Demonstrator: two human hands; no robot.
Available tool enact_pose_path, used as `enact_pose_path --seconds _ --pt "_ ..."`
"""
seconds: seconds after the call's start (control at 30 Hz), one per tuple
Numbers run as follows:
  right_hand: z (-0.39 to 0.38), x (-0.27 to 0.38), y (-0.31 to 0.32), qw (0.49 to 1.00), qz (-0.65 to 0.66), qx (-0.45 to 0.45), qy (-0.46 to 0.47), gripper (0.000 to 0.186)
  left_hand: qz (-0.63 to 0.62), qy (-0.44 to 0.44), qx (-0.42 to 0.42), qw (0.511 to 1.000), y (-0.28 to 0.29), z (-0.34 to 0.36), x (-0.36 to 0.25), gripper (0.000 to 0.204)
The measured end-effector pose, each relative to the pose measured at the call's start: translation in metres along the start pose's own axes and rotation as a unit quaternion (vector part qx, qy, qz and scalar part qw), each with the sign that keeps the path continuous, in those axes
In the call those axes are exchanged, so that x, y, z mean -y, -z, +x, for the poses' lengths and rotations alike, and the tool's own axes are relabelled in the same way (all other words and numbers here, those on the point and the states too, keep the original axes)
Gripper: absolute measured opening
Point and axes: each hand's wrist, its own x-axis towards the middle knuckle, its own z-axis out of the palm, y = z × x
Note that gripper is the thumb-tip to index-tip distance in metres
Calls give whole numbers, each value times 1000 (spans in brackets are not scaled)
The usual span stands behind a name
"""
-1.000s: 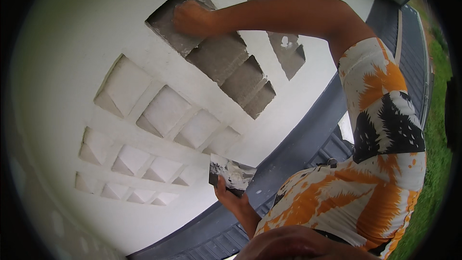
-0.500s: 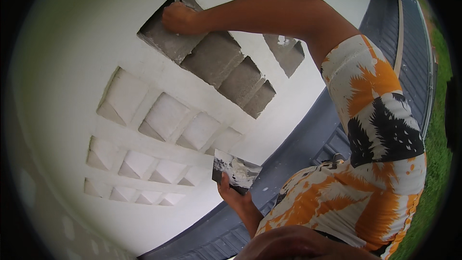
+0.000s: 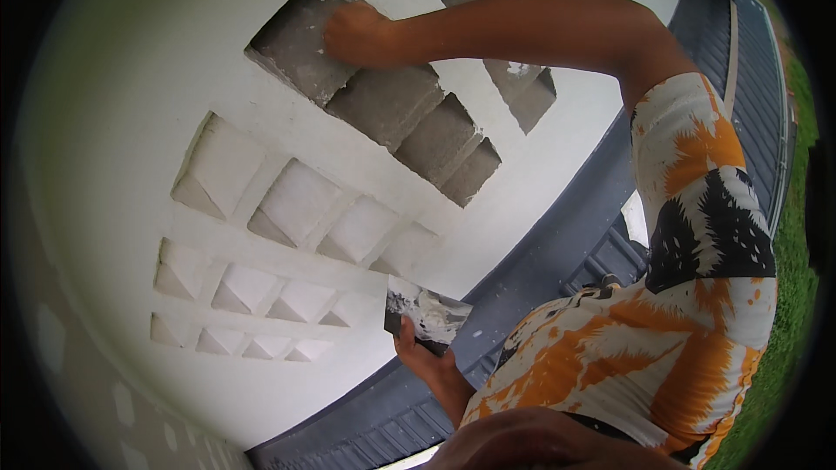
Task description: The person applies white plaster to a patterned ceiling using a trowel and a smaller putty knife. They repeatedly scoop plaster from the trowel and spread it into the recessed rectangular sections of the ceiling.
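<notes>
My right hand (image 3: 360,35) is closed in a fist at the top grey recess (image 3: 296,43) of a pale wall. Whatever its fingers hold is hidden behind the knuckles. Lower down, my left hand (image 3: 421,355) grips a dark flat plate (image 3: 428,313) by its near edge, thumb on top. White paste is smeared over the plate's face. From the top recess a row of bare grey recesses (image 3: 383,104) steps down to the right, with chipped white edges.
Rows of white-coated recesses (image 3: 300,200) lie left of and below the grey row. More grey recesses (image 3: 522,91) show beyond my right forearm. Dark ribbed sheeting (image 3: 409,431) runs beneath the wall, and grass (image 3: 788,313) lies at the far right.
My right fist has shifted right within the top recess, and its elbow has swung outward to the right. The left hand with the plate has stayed nearly still. The view has tilted slightly.
</notes>
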Motion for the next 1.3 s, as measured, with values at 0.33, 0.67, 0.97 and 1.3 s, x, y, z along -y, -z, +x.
enact_pose_path --seconds 0.33,0.67,0.97,1.3 --pt "19 9 5 990 -52 -126 -25 8 -8 26 43 999 -21 12 1 43" --pt "8 4 -6 998 -52 -23 -16 6 9 38 23 999 -17 8 9 46" --pt "-106 31 58 937 281 -197 61 22 -149 119 -24 981 -36 16 5 26" --pt "-197 94 69 835 474 -227 163 33 -310 235 206 898 -67 60 2 21"
